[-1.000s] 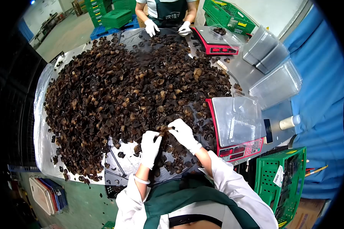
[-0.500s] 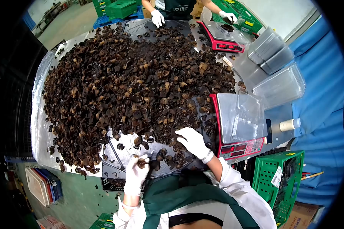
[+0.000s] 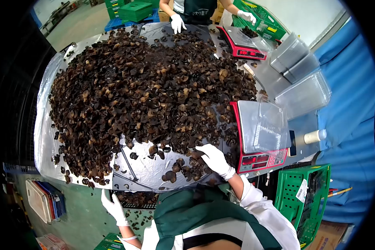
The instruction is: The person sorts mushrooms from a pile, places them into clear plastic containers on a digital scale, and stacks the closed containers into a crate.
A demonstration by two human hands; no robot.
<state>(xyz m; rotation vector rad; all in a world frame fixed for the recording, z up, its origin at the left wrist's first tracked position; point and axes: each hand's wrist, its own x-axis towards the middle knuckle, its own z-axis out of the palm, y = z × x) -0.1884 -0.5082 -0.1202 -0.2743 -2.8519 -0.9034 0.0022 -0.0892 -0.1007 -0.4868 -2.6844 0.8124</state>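
Note:
Dark wood ear mushrooms (image 3: 150,96) are heaped across the metal table (image 3: 143,166). My right hand (image 3: 216,161), in a white glove, reaches over the near side with fingers stretched out, fingertips at a small loose cluster of wood ears (image 3: 190,170). Past the near edge of the table, my left hand (image 3: 114,207), also gloved, hangs with its thumb and fingers apart and nothing visible in it. Beside it, below the edge, a dark crate (image 3: 139,205) holds more wood ears.
A red scale (image 3: 260,162) with clear plastic trays stands at right, near stacked clear containers (image 3: 293,56), a phone (image 3: 293,143) and a white bottle (image 3: 315,136). Opposite, a co-worker's gloved hand (image 3: 178,23) rests by a second scale (image 3: 243,43). A green crate (image 3: 285,196) stands lower right.
My left hand has moved left and down from the table, past its edge, and let go of a wood ear piece. My right hand has shifted slightly right and down.

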